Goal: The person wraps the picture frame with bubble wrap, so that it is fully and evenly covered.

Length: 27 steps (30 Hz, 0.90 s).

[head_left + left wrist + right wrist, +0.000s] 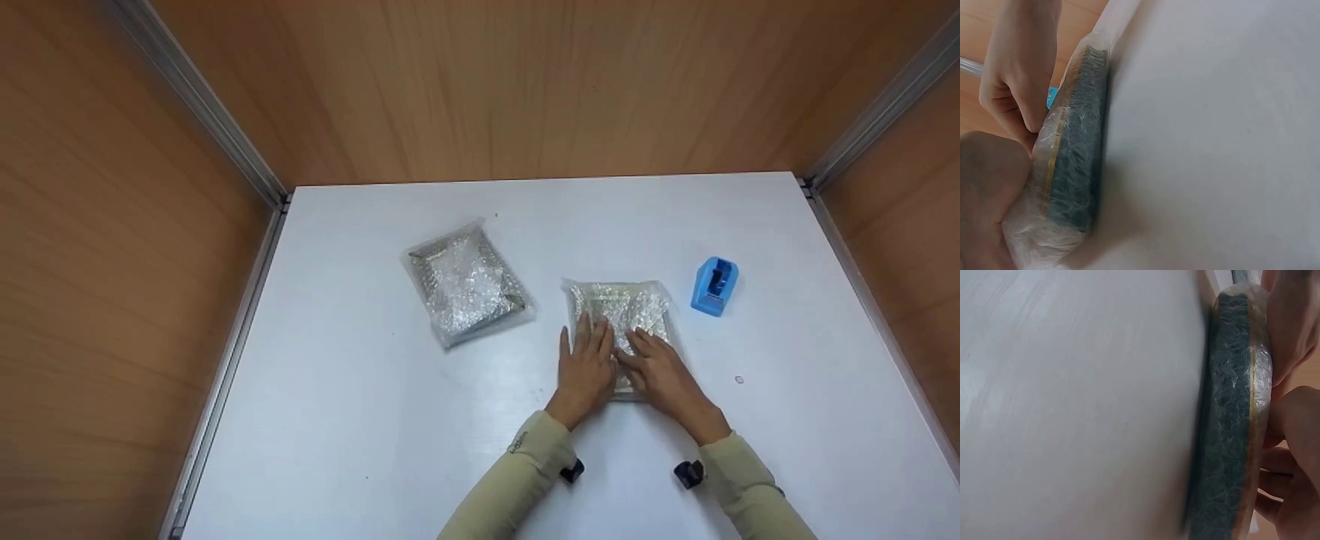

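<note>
A flat rectangular package in bubble wrap (630, 296) lies on the white table in front of the person. Through the wrap, dark green sides (1079, 146) and a thin gold edge (1252, 377) show, like a frame. The left hand (587, 371) rests on the left part of the package, its fingers straight and pointing away from the body. On the right part, the right hand (664, 379) presses the wrap with its fingertips, thumb turned towards the left hand. Both hands hide the near half of the package's top.
Another bubble-wrapped package (469, 285) lies tilted to the left, farther back. A blue tape dispenser (714, 286) stands at the right, and a small ring-like bit (739, 379) lies nearer. Wooden panels (487, 90) bound the white table (337, 420) at the back and sides.
</note>
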Motion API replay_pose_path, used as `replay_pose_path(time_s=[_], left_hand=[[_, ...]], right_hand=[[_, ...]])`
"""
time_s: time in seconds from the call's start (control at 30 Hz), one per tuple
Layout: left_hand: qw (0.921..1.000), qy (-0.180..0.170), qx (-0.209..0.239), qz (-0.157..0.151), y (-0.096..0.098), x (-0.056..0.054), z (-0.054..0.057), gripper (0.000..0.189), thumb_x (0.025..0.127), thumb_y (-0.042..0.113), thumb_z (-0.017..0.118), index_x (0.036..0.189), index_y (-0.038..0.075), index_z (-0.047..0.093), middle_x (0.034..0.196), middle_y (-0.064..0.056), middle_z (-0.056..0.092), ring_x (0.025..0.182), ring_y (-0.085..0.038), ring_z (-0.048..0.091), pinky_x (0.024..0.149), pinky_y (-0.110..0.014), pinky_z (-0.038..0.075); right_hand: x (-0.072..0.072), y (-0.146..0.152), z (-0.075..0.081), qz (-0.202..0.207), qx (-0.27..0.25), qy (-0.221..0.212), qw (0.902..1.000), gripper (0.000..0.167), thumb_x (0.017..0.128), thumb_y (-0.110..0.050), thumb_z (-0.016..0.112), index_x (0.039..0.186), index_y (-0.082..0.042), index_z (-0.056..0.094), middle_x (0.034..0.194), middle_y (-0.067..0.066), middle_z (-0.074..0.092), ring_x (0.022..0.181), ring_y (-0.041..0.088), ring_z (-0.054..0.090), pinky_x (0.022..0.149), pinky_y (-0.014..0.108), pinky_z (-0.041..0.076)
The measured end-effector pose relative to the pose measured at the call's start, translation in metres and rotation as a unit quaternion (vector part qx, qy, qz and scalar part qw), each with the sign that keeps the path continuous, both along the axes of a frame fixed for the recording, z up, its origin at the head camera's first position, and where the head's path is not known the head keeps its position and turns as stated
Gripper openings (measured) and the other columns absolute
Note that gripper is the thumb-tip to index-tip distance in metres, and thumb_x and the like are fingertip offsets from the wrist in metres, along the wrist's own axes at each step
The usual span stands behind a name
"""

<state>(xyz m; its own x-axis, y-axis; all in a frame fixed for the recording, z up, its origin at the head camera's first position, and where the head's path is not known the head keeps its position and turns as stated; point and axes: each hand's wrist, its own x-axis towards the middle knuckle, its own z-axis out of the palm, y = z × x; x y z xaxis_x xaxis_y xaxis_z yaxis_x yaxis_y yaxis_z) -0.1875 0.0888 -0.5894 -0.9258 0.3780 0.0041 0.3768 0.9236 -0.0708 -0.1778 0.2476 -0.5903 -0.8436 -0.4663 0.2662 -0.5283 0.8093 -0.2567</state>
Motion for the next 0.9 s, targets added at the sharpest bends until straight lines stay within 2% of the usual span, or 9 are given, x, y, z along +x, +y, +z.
replay_pose_path(time_s=[0.13, 0.33, 0.43, 0.63, 0.9], left_hand=[[0.9999, 0.011, 0.007, -0.002, -0.0005, -0.0014, -0.0012, 0.054, 0.1, 0.041, 0.038, 0.149, 0.022, 0.032, 0.157, 0.006, 0.028, 0.147, -0.024, 0.021, 0.113, -0.049, 0.03], [0.9997, -0.024, 0.007, 0.0, 0.0014, -0.0009, -0.0001, 0.055, 0.101, 0.041, 0.035, 0.152, 0.023, 0.026, 0.159, 0.008, 0.022, 0.148, -0.023, 0.015, 0.115, -0.05, 0.026], [0.9995, -0.03, 0.008, 0.002, 0.0016, -0.0009, -0.001, 0.055, 0.101, 0.041, 0.034, 0.152, 0.023, 0.026, 0.159, 0.008, 0.021, 0.148, -0.023, 0.013, 0.116, -0.049, 0.025], [0.9996, -0.002, 0.028, 0.005, -0.0006, -0.0009, -0.0022, 0.054, 0.1, 0.042, 0.038, 0.15, 0.023, 0.031, 0.157, 0.007, 0.028, 0.147, -0.023, 0.02, 0.114, -0.051, 0.027], [0.9965, 0.033, 0.076, -0.006, -0.0051, -0.0046, 0.0032, 0.056, 0.093, 0.042, 0.052, 0.143, 0.021, 0.043, 0.15, 0.005, 0.042, 0.142, -0.025, 0.032, 0.112, -0.054, 0.029]], right_hand=[[-0.0003, 0.0011, -0.0014, -0.006, -0.028, -0.007, 0.9996, 0.035, 0.077, 0.001, 0.072, 0.112, -0.004, 0.07, 0.133, 0.025, 0.055, 0.124, 0.046, 0.048, 0.104, 0.058, 0.037], [0.003, 0.0009, 0.0, -0.028, -0.04, -0.033, 0.9983, 0.032, 0.079, 0.001, 0.07, 0.111, -0.005, 0.071, 0.135, 0.024, 0.053, 0.127, 0.045, 0.046, 0.107, 0.057, 0.034], [0.0046, -0.0001, 0.0009, -0.034, -0.041, -0.037, 0.9979, 0.031, 0.081, 0.0, 0.069, 0.111, -0.005, 0.071, 0.135, 0.023, 0.053, 0.129, 0.044, 0.045, 0.108, 0.056, 0.033], [0.0057, -0.0015, 0.0015, -0.058, -0.05, -0.046, 0.996, 0.026, 0.085, -0.003, 0.066, 0.11, -0.007, 0.072, 0.134, 0.018, 0.056, 0.13, 0.039, 0.046, 0.11, 0.054, 0.031], [0.0058, -0.0024, -0.0026, -0.086, -0.104, -0.057, 0.9892, 0.031, 0.086, 0.003, 0.06, 0.115, -0.005, 0.068, 0.135, 0.016, 0.057, 0.13, 0.036, 0.046, 0.112, 0.053, 0.028]])
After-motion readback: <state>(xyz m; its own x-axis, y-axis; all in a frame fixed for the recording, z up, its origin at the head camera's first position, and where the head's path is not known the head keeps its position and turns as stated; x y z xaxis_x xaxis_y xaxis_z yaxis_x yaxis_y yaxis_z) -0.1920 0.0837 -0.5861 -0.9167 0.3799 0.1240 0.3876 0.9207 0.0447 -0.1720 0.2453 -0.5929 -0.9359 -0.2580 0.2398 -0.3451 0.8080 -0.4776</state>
